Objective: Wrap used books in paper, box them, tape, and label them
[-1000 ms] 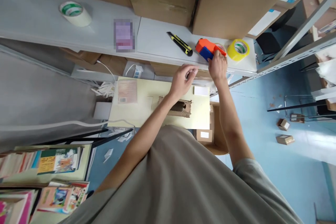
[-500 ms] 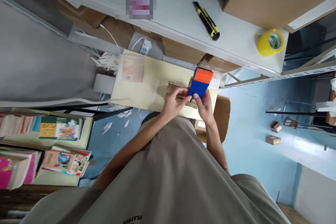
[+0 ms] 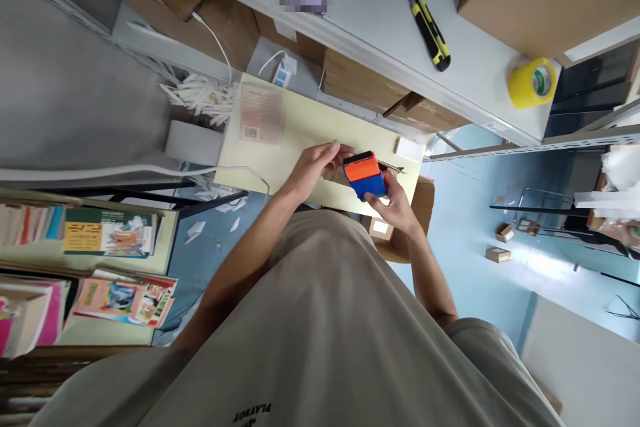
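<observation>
My right hand point(image 3: 396, 205) grips a blue and orange tape dispenser point(image 3: 367, 180) with a black toothed edge, tilted above the pale yellow table. Just left of it is my left hand point(image 3: 317, 163), its fingers stretched toward the dispenser's toothed end and partly apart; nothing shows in them. Whether the fingertips touch the dispenser I cannot tell. Under the hands lies a piece of brown cardboard point(image 3: 334, 175), mostly hidden.
A printed sheet point(image 3: 261, 113) lies on the yellow table point(image 3: 300, 127). On the white shelf above are a utility knife point(image 3: 429, 30) and a yellow tape roll point(image 3: 533, 83). An open carton point(image 3: 424, 210) stands below the table's right end. Books point(image 3: 110, 230) fill a rack at left.
My left hand has come off the dispenser and moved left. The dispenser has tipped, its toothed end swinging lower and to the left in my right hand. The view has shifted slightly.
</observation>
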### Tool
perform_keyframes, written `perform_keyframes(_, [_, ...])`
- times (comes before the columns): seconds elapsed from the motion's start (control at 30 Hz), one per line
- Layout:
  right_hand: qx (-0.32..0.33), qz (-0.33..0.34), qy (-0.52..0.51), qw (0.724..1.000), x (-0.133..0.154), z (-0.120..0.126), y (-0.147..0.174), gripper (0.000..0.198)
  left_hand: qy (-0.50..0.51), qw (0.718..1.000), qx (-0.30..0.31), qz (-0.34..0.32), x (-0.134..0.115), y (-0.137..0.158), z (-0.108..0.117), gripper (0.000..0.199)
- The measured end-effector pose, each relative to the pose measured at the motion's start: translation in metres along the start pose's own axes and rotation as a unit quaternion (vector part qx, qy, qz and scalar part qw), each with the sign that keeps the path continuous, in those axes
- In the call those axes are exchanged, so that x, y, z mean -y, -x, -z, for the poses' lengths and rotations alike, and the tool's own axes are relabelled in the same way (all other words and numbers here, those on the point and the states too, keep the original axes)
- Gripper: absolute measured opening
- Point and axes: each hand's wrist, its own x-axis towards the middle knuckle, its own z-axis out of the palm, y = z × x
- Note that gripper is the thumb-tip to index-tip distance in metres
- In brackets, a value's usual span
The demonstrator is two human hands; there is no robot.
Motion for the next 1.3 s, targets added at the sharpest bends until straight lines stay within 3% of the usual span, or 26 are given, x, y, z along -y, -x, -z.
perform_keyframes(0.2, [0.034, -0.015, 0.069, 0.997, 0.019, 0.008, 0.002, 0.049, 0.02, 0.999, 0.032, -0.01, -0.013, 0.002, 0.01, 0.065])
perform_keyframes(0.43, [0.041, -0.071, 0.146, 0.986, 0.048, 0.011, -0.003, 0.068, 0.0, 1.0, 0.008, -0.016, 0.018, -0.003, 0.02, 0.051])
perform_keyframes(0.67, [0.143, -0.132, 0.239, 0.951, 0.078, 0.038, -0.016, 0.074, 0.018, 0.994, -0.108, -0.006, 0.059, 0.011, 0.011, 0.038])
perform_keyframes(0.77, [0.192, -0.193, 0.286, 0.919, 0.103, 0.063, -0.014, 0.075, 0.038, 0.984, -0.174, -0.008, 0.079, 0.007, 0.028, 0.045])
perform_keyframes(0.9, [0.175, -0.266, 0.298, 0.9, 0.14, 0.082, -0.016, 0.076, 0.063, 0.977, -0.202, 0.015, 0.116, -0.015, 0.046, 0.052])
perform_keyframes(1.1, [0.155, -0.243, 0.314, 0.905, 0.167, 0.064, -0.046, 0.066, 0.114, 0.97, -0.209, 0.043, 0.16, -0.042, 0.021, 0.053])
perform_keyframes(1.3, [0.166, -0.206, 0.388, 0.883, 0.158, 0.058, -0.066, 0.062, 0.079, 0.97, -0.223, 0.063, 0.179, -0.045, 0.004, 0.034])
